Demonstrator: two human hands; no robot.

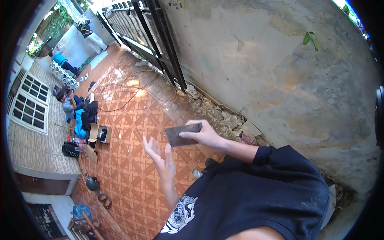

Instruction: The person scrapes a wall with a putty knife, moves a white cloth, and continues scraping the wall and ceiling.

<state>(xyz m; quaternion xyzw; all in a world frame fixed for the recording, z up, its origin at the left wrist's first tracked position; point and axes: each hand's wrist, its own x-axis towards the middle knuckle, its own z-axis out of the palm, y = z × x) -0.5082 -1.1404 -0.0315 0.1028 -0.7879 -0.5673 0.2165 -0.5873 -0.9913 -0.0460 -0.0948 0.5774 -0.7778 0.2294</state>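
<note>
My right hand [206, 136] grips a dark, flat rectangular plate [176, 136] by one end, with the thumb pressed on its face and the fingers behind it. I cannot make out exactly what kind of tool or piece it is. Just to the left of the plate, my left hand [160, 162] is raised with its fingers spread. Nothing is in it, and the thumb tip comes close to the plate's lower edge. Both hands are in front of my dark T-shirt, above the patterned tile floor [132, 160].
A worn, stained wall [240, 60] rises at the right, with rubble [236, 122] along its foot. A black gate [160, 40] joins it. Cables [136, 86] cross the floor. At the left are a cardboard box [96, 136], a seated person [70, 106] and, farther back, two people.
</note>
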